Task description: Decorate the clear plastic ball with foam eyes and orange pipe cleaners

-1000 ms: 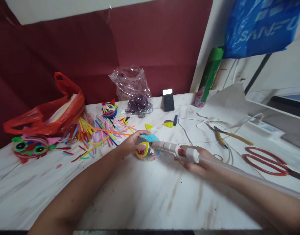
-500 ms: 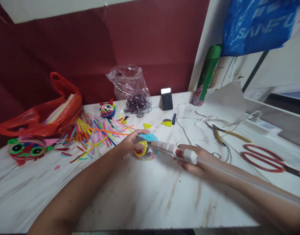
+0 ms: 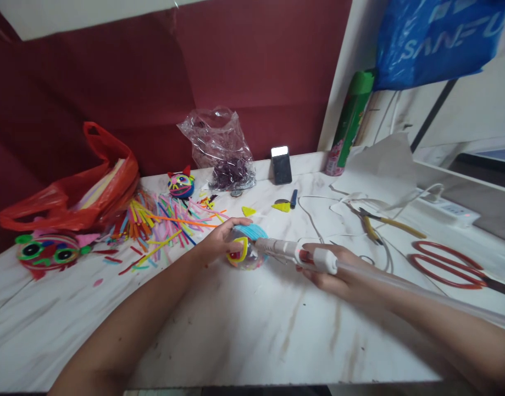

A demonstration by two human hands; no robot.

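Observation:
A clear round ball (image 3: 249, 260), partly covered in light blue strips with a yellow-edged red shape on its side, rests on the marble-patterned table. My left hand (image 3: 221, 240) is closed around the ball's left side. In my right hand (image 3: 334, 269) is a white hot glue gun (image 3: 283, 250), gripped by its handle, with a long clear glue stick trailing from its rear. The gun's nozzle points at the ball's right side; whether it touches is too small to tell. Behind the ball lie two yellow pieces (image 3: 248, 211).
Colourful pipe cleaners (image 3: 170, 217), a red plastic bag (image 3: 107, 181) and a decorated cat-like ball (image 3: 50, 253) are on the left. At the right are red-handled scissors (image 3: 448, 264), pliers (image 3: 390, 223), white cables and a power strip (image 3: 450, 212). A green spray can (image 3: 351, 124) stands behind.
The glue gun and my right hand have shifted very slightly to the right. My left hand keeps its hold on the ball, and the view has moved a little.

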